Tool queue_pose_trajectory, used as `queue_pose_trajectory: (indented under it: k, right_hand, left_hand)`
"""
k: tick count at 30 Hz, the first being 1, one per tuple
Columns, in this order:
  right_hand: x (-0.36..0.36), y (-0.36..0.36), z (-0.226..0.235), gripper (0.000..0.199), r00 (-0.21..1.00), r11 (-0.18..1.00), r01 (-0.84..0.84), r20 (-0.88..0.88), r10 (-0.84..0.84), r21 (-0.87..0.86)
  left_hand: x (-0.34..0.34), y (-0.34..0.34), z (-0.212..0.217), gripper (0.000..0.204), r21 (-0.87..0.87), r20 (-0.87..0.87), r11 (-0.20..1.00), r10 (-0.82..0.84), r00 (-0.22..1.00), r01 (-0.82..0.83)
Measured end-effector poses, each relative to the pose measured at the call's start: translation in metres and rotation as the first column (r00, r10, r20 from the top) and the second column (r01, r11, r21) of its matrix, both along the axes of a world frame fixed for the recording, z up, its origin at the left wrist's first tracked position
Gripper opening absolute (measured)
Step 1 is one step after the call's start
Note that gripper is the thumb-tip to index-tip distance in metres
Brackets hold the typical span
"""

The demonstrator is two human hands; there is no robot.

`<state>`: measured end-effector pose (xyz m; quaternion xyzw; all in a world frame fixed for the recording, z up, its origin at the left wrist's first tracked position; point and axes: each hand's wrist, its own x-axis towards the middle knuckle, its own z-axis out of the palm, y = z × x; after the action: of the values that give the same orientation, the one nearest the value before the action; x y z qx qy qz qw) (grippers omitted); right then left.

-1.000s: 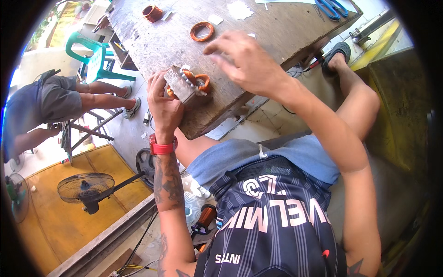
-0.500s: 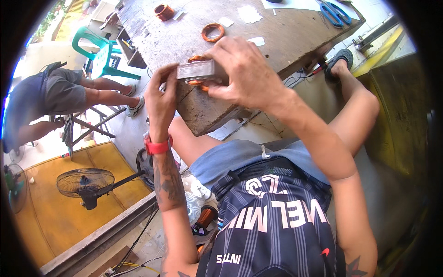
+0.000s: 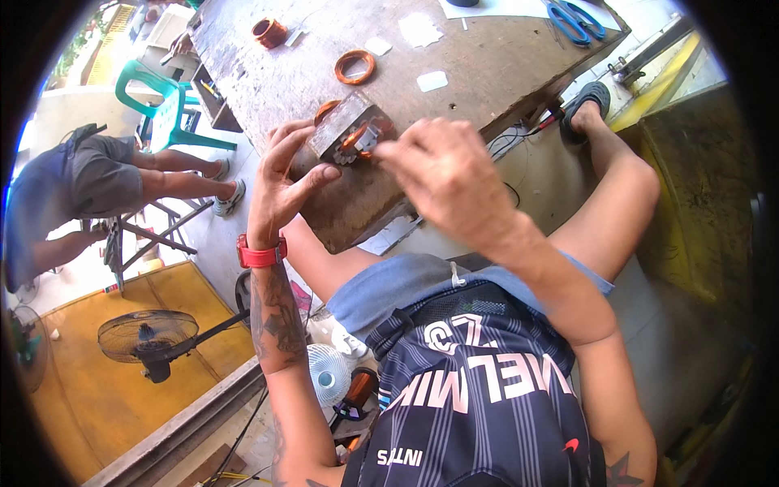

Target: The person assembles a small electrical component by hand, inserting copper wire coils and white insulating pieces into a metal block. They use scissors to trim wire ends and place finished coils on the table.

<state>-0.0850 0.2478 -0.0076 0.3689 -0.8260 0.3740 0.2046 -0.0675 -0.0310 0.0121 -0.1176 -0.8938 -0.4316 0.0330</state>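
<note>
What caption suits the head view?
Both hands, left hand and right hand, hold a copper-wound metal block on a worn wooden workbench.

The right hand [image 3: 442, 174] covered the near end of the metal block [image 3: 341, 126], so its fingertips and whatever they pinched there stayed out of sight. Behind the left hand [image 3: 280, 183], the block's left face was hidden by the thumb and fingers. The copper winding [image 3: 357, 136] showed only in slivers between the two hands, too small to tell its turns. Beyond the grip, the blue scissors [image 3: 572, 18] were cut off by the picture's top edge.
</note>
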Motion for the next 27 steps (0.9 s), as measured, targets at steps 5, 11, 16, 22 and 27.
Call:
queue_pose_trajectory:
  k: [5, 11, 16, 22, 27]
  right_hand:
    - [0.005, -0.011, -0.008, 0.03, 0.997, 0.989, 0.072, 0.007, -0.073, 0.128]
    - [-0.003, -0.011, -0.01, 0.03, 0.997, 1.0, 0.017, 0.08, -0.018, 0.016]
    - [-0.008, -0.011, -0.017, 0.028, 0.992, 0.998, -0.052, 0.115, 0.056, -0.031]
    - [0.0, -0.012, -0.018, 0.029, 0.998, 0.995, 0.025, -0.063, -0.019, 0.096]
    - [0.003, -0.002, -0.016, 0.028, 0.999, 0.997, 0.044, 0.019, -0.045, 0.062]
  left_hand:
    - [-0.016, -0.004, 0.001, 0.07, -0.226, -0.032, 0.968, -0.114, 0.993, 0.104]
    - [-0.015, 0.002, -0.007, 0.07, -0.366, -0.222, 0.93, -0.136, 0.966, 0.047]
    - [-0.014, 0.003, -0.012, 0.077, -0.375, -0.245, 0.927, -0.116, 0.963, 0.016]
    - [-0.014, 0.004, -0.009, 0.09, -0.398, -0.203, 0.917, -0.117, 0.972, 0.028]
    - [-0.011, 0.002, -0.008, 0.092, -0.391, -0.137, 0.92, -0.094, 0.986, 0.033]
